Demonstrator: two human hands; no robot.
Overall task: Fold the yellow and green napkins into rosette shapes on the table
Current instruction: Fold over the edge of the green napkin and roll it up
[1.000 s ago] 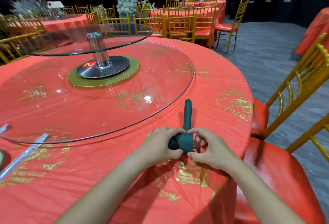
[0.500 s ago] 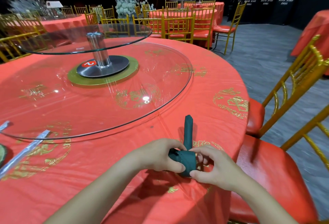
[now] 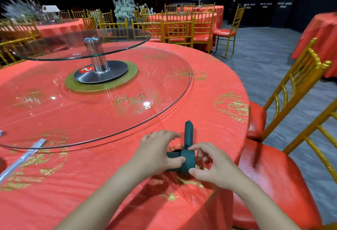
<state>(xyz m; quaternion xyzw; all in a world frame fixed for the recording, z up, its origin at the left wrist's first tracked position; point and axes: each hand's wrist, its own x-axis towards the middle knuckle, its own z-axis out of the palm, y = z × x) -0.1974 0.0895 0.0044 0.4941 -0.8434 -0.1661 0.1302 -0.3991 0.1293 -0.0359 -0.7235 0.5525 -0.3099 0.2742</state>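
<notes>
Red tablecloth [image 3: 215,138] lay bare between the glass turntable [image 3: 173,102] beyond my grip and the table's edge right of it. My left hand [image 3: 156,153] and right hand [image 3: 215,165] pinched the green napkin [image 3: 187,160], its rolled tail pointing straight away.

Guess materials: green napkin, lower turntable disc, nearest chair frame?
Green napkin: likely cloth, matte; holds soft rolled folds. Lower turntable disc: clear glass, glossy; tablecloth pattern shows through, lights glint. Chair frame: gold finish, shiny; metal or resin, cannot tell.
</notes>
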